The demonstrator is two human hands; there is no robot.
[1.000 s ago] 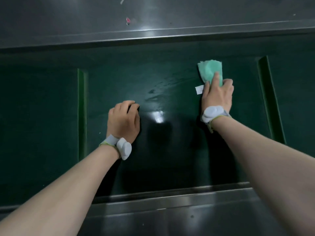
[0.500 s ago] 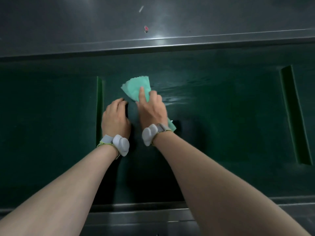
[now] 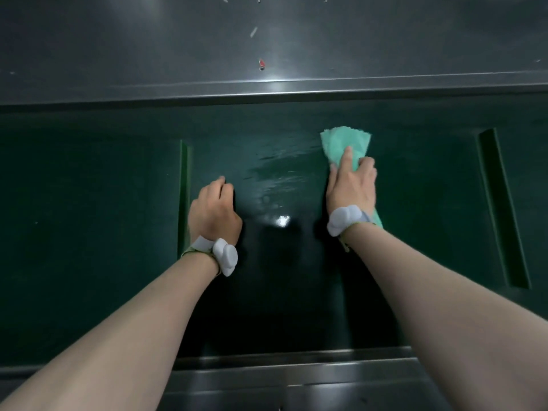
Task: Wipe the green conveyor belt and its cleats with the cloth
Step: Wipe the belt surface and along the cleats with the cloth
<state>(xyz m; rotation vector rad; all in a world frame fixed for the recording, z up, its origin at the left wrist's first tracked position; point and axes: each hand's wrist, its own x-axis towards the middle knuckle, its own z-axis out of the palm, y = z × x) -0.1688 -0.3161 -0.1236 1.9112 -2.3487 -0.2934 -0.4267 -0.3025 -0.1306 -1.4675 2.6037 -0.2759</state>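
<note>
The dark green conveyor belt (image 3: 89, 232) fills the middle of the view, with one upright cleat (image 3: 184, 197) at the left and another cleat (image 3: 501, 203) at the right. My right hand (image 3: 351, 185) presses a light green cloth (image 3: 345, 142) flat onto the belt, right of centre; one corner of the cloth sticks out behind the wrist. My left hand (image 3: 215, 210) rests on the belt beside the left cleat, fingers curled, holding nothing. Wet streaks shine on the belt between the hands.
A steel side wall (image 3: 267, 40) with a ledge runs along the far edge of the belt. A steel rail (image 3: 296, 378) borders the near edge. Both wrists carry white strapped devices.
My right hand has swept the cloth from next to the left hand out to the right across the belt. The left hand has stayed by the left cleat.
</note>
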